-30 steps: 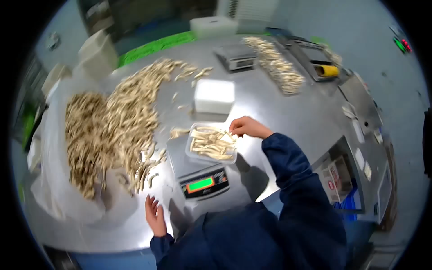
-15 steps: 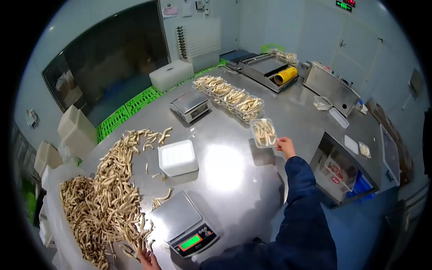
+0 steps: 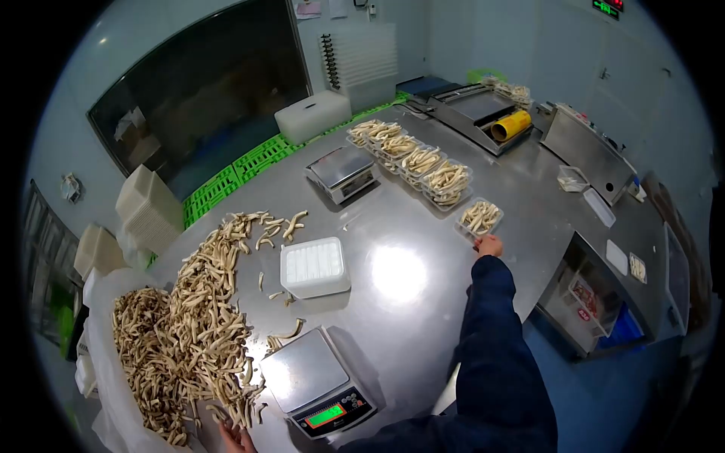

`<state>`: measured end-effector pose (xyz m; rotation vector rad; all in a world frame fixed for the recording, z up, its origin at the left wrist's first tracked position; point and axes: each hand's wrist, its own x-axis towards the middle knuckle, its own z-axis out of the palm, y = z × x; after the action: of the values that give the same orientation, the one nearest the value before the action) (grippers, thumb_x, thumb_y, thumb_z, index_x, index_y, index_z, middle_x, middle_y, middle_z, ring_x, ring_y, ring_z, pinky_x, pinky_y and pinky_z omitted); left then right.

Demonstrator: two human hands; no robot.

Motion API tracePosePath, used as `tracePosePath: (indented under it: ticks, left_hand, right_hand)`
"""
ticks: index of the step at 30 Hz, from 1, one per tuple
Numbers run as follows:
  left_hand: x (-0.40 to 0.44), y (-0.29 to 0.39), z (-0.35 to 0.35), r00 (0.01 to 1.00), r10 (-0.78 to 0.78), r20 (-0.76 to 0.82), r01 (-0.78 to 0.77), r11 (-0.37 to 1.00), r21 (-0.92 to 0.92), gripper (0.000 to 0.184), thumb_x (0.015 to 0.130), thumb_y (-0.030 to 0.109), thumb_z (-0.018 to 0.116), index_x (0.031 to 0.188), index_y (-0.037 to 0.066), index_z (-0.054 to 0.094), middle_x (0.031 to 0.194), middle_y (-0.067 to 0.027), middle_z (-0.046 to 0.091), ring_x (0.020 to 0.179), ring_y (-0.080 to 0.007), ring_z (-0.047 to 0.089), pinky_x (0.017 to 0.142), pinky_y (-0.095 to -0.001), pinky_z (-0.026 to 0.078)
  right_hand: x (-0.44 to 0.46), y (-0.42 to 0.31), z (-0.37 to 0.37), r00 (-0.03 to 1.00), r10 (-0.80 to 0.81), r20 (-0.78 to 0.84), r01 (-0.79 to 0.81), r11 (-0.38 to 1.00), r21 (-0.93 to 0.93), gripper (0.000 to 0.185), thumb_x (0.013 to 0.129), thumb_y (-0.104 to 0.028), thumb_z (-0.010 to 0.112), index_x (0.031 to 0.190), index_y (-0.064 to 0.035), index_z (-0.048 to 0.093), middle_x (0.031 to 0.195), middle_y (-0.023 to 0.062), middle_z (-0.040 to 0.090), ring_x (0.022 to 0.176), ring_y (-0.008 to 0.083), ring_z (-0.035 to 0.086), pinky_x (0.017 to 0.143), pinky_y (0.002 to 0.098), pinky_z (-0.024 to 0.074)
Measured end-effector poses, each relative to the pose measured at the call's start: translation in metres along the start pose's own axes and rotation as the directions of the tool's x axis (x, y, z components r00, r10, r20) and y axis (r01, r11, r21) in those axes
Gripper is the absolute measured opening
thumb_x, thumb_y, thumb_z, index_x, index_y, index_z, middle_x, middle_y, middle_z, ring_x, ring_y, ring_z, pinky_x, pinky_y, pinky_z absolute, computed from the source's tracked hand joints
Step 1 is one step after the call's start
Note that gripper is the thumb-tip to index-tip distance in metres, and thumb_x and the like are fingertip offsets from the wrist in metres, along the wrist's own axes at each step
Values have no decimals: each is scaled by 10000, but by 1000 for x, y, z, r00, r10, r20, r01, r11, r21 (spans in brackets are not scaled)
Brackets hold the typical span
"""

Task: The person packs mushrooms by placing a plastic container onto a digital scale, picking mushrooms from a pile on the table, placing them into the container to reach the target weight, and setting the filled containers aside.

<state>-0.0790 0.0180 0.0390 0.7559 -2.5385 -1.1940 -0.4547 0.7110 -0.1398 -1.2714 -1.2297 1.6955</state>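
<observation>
My right hand is closed on the near edge of a clear plastic tray of mushrooms, which is level and low at the table, apart from the row of filled trays. At the bottom edge of the view, my left hand is partly cut off, its fingers apart beside the near end of a large heap of long pale mushrooms. Right of that heap stands a digital scale with a lit green display and a bare pan. A stack of white trays sits behind the scale.
A second scale stands near the filled trays. Farther back are a wrapping machine with a yellow roll and a steel box. Green crates line the far table edge. An open-fronted steel compartment is at the right.
My right hand has lowered the tray of mushrooms from a tilted position above the table to a level one near the filled row. The camera view has shifted; my left hand stays by the heap.
</observation>
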Motion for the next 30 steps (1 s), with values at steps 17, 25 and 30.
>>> tracePosePath:
  ticks: [17,25,30]
  left_hand:
    - [12,-12,5,979,129,-160,-151,980,-133,555,861,22,548,1388,24,373,1256,-167,532,1099,-255,560,938,-358,431]
    - [-21,-51,-44,932,10,-363,-128,944,-303,552,877,15,499,1409,35,353,1327,-174,472,1138,-266,532,931,-351,437]
    - [-45,-94,-74,872,-129,-473,-53,935,-351,525,901,20,481,1411,73,366,1324,-164,470,1121,-244,532,938,-341,426]
  right_hand:
    - [-252,-40,67,54,-650,758,942,286,178,178,828,-71,583,992,-13,620,982,154,604,925,323,576,817,399,470]
    - [-392,-19,106,-482,-82,872,867,-188,461,147,800,-176,613,811,-31,637,816,122,622,811,310,605,722,427,486]
    - [-395,-18,124,-538,27,842,797,-309,519,159,782,-144,562,708,-40,657,739,145,642,726,314,643,662,431,516]
